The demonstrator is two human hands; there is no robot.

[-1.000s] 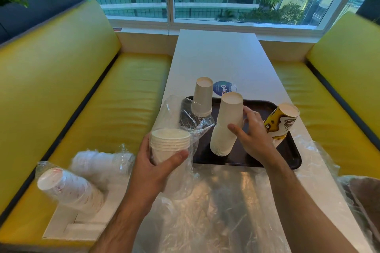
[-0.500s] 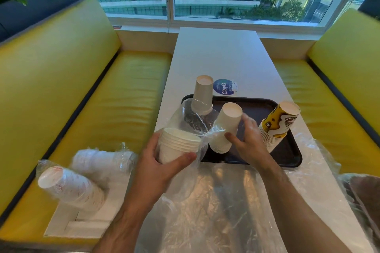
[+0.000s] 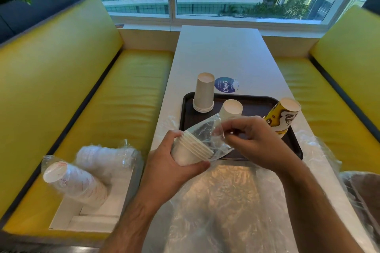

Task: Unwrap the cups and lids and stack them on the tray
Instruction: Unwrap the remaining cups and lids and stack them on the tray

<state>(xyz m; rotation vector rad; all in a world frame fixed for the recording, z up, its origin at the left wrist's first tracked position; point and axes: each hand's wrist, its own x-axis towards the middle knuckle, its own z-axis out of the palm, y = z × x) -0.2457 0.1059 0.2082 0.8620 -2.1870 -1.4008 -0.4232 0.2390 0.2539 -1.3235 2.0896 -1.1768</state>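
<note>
Just two bare forearms coming in from the bottom of the shot, no sleeves showing anywhere in view. Left hand (image 3: pixel 164 168) and right hand (image 3: pixel 259 146) are bare too: no gloves, rings, or watch visible. Light hair on both forearms.

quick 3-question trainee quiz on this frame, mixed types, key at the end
1. True or false: the left hand grips a stack of white cups.
2. What does the right hand pinch? A) clear plastic wrap B) a lid C) the tray
3. How many cup stacks stand upside down on the dark tray?

Key: 1 true; 2 A; 3 three.
</note>
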